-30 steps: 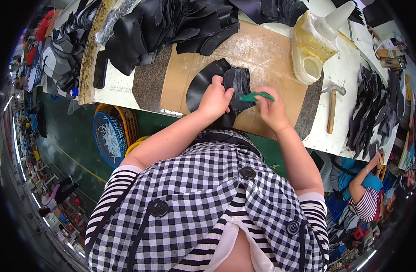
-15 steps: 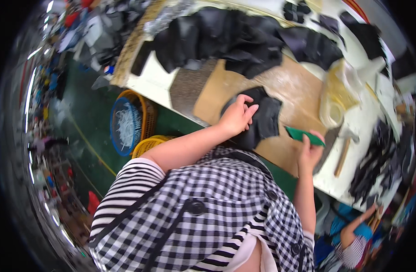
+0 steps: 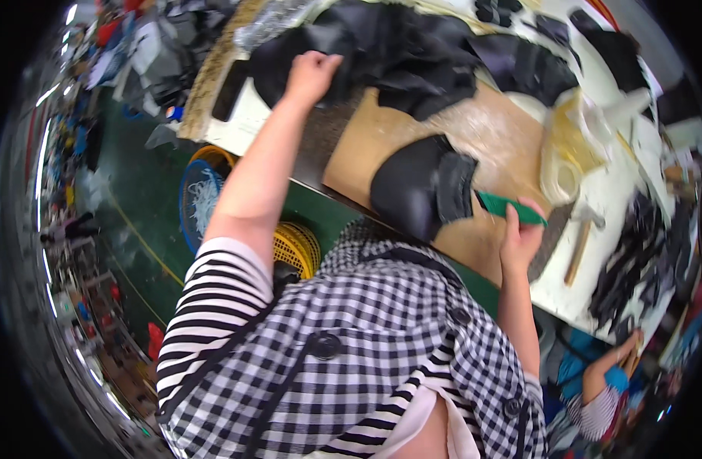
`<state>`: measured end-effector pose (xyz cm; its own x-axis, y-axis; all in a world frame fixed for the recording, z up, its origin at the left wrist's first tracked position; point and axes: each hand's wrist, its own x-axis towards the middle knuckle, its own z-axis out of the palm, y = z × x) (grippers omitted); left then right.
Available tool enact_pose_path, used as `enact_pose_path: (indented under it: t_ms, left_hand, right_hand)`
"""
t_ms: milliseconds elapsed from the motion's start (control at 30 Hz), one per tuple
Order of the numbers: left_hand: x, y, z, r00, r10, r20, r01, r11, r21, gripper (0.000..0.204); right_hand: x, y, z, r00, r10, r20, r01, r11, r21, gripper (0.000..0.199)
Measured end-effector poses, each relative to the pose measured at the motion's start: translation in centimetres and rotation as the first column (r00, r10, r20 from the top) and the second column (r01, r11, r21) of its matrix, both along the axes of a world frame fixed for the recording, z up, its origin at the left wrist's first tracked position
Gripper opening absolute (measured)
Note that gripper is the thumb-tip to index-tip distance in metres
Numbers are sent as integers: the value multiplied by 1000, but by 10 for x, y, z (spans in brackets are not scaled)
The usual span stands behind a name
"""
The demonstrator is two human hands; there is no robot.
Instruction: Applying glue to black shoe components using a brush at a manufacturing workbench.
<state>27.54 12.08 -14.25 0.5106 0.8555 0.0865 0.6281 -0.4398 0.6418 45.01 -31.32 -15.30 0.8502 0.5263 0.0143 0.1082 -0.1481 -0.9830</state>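
Observation:
My left hand (image 3: pixel 312 76) is stretched out to the far left of the table, over a row of overlapping black leather-like pieces (image 3: pixel 404 46). Its fingers are drawn together at these pieces; whether an edge is between them I cannot make out. My right hand (image 3: pixel 521 237) holds a flat green tool with a pointed end (image 3: pixel 511 208), low over the brown board (image 3: pixel 358 157). Just left of the tool's tip, a curved black leather-like piece (image 3: pixel 408 191) lies on the board's near edge, with folded, layered strips along its right side.
Right of the board stand a yellowish clear plastic jug (image 3: pixel 569 153) and a hammer (image 3: pixel 579 252). Black scraps (image 3: pixel 634 268) lie farther right. Yellow baskets (image 3: pixel 296 249) and a blue-rimmed one (image 3: pixel 190 203) are on the floor at left. Another person's arm (image 3: pixel 607 363) shows at lower right.
My left hand has left the curved black piece on the board and reached far left to the row of black pieces. My right hand still holds the green tool nearly in place.

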Motion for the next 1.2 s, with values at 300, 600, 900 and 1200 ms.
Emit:
enact_pose_path:
  t_ms: [300,600,900,1200]
  left_hand:
    - [2,-190,52,980,-170,102,195,925,-327,25]
    - [48,-240,3,943,-317,101,298,671,-679,23]
    - [57,-239,8,895,-447,2,368,734,-571,19]
    - [44,-243,4,833,-553,14,479,708,-519,57]
  right_hand:
    - [-2,3,-4,984,-129,-121,141,985,99,28]
    - [-19,22,5,993,12,-115,-3,997,83,31]
    - [-14,65,-5,850,228,475,-197,974,-114,20]
    - [-29,55,-10,1000,-12,24,10,996,87,26]
